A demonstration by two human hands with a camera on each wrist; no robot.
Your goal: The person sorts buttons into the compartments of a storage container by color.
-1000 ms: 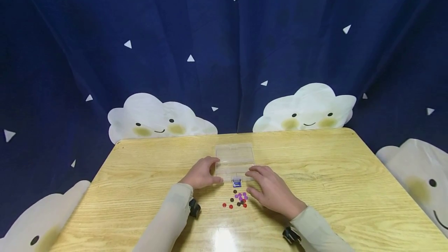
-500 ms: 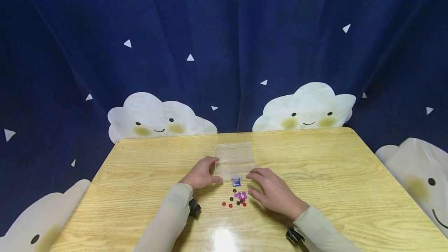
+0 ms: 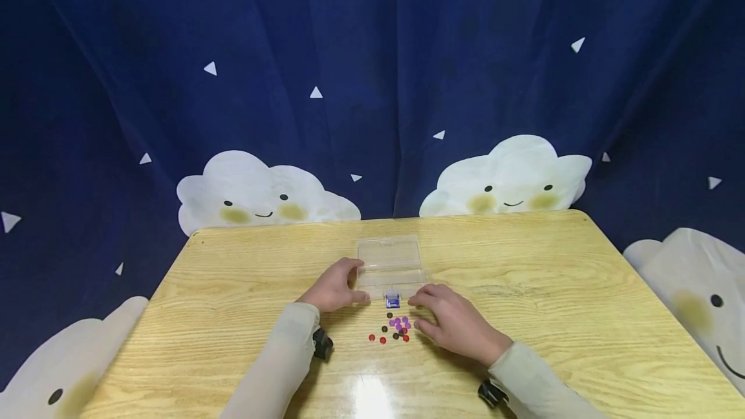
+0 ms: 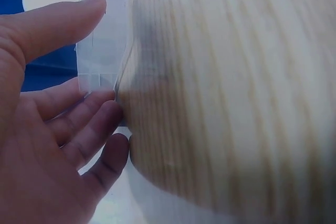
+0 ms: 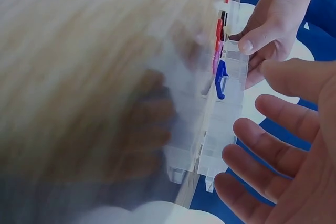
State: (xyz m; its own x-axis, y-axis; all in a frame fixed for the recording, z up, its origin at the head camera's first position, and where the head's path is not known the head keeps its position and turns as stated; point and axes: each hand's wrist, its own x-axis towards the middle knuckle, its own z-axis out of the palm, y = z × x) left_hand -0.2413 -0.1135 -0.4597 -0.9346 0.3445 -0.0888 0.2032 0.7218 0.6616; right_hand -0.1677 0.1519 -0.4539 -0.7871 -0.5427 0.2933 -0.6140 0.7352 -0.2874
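Observation:
A clear plastic box [image 3: 372,279] lies on the table with its lid [image 3: 388,252] folded back. At its front edge sits a small blue latch [image 3: 392,302]. My left hand [image 3: 334,285] holds the box's left end, thumb at the front corner and fingertips near the hinge. My right hand [image 3: 460,322] hovers by the front right corner, its fingers loosely bent around nothing; in the right wrist view the palm faces the box. Small discs lie in front of the latch: purple discs [image 3: 398,321], black discs [image 3: 385,328] and red discs [image 3: 383,341].
The wooden table [image 3: 262,264] reaches back to a dark blue curtain [image 3: 372,83] printed with white clouds [image 3: 512,173]. Black wrist cameras [image 3: 322,344] sit on both forearms. A bright glare spot shows on the table near the front.
My right hand has eased slightly back toward me, away from the box's right edge. The left hand, box and discs hold their places; the head view has tilted down slightly.

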